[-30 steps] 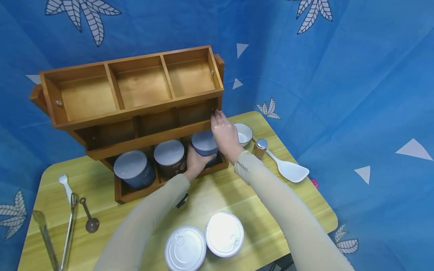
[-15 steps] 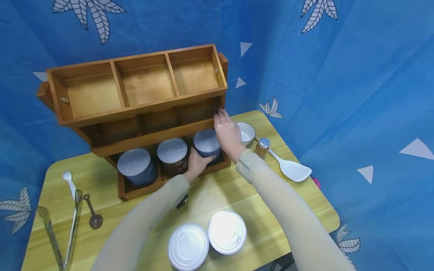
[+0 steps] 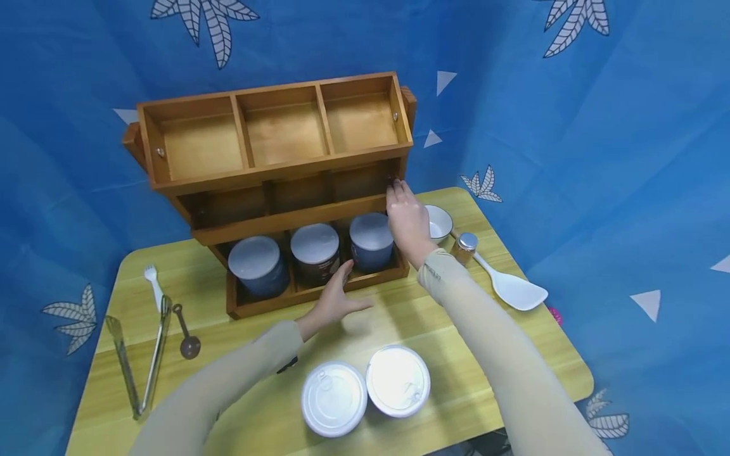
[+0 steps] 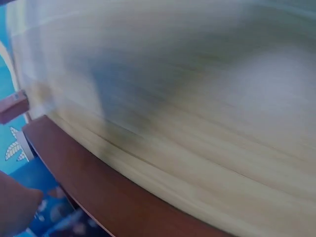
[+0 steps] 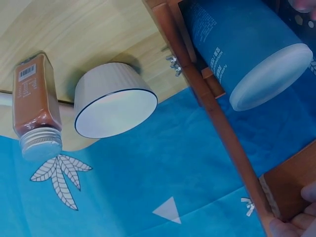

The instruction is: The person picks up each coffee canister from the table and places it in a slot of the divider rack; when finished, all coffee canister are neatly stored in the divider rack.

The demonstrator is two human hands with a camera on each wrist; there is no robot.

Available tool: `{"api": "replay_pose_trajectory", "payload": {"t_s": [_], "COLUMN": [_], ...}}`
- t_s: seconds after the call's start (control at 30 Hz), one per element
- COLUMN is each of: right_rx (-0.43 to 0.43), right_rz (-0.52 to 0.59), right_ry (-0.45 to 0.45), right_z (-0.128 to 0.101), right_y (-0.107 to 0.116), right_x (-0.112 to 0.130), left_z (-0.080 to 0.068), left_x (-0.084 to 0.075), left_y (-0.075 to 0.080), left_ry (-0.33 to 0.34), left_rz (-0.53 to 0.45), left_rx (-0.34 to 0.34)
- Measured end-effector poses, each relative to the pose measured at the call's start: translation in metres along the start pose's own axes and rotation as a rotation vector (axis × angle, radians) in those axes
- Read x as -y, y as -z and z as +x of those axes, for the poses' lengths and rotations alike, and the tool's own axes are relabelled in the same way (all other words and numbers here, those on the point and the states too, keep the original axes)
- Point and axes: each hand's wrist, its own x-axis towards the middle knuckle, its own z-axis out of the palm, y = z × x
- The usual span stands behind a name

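The left hand [image 3: 333, 301] hovers, fingers spread wide, before the 3-tiered brown wooden rack [image 3: 274, 164]; the right hand [image 3: 406, 218], fingers straight, touches the rack beside the blue lidded canister [image 3: 371, 240].

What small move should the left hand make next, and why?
Probably it should reach back to one of the two white-lidded cans near the table's front edge: the left hand is open and holds nothing, three canisters fill the rack's lowest tier, and the tiers above look empty.

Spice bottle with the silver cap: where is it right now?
In the head view the spice bottle stands on the table's right side, between the small white bowl and the white spatula, just right of the wooden rack.
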Motion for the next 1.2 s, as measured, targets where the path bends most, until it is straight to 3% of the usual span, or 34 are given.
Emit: {"api": "replay_pose_trajectory", "payload": {"t_s": [0.17,0.47,0.6,0.7,0.83,1.0,1.2], "right_rx": [0.006,0.002,0.004,-0.001,0.002,0.009,0.030], "right_rz": [0.008,0.028,0.050,0.069,0.076,0.084,0.088], "right_ry": [0.002,0.015,0.007,-0.002,-0.007,0.001,-0.017], "right_z": [0.001,0.005,0.006,0.005,0.013,0.020,0.005], "right_y": [-0.001,-0.003,-0.003,-0.005,-0.001,0.004,-0.001], "right_x": [-0.001,0.000,0.000,0.001,-0.002,0.000,0.004], "left_z": [-0.042,-0.129,-0.165,-0.190,-0.204,-0.209,-0.223], "left_x": [0.020,0.060,0.070,0.074,0.073,0.067,0.059], "left_y": [0.023,0.063,0.067,0.060,0.045,0.028,0.010], "left_ry": [-0.096,-0.062,-0.063,-0.030,0.028,0.080,0.074], "left_rz": [0.130,0.326,0.373,0.338,0.218,0.094,0.099], "left_rx": [-0.020,-0.038,-0.007,0.035,0.069,0.073,0.101]}}
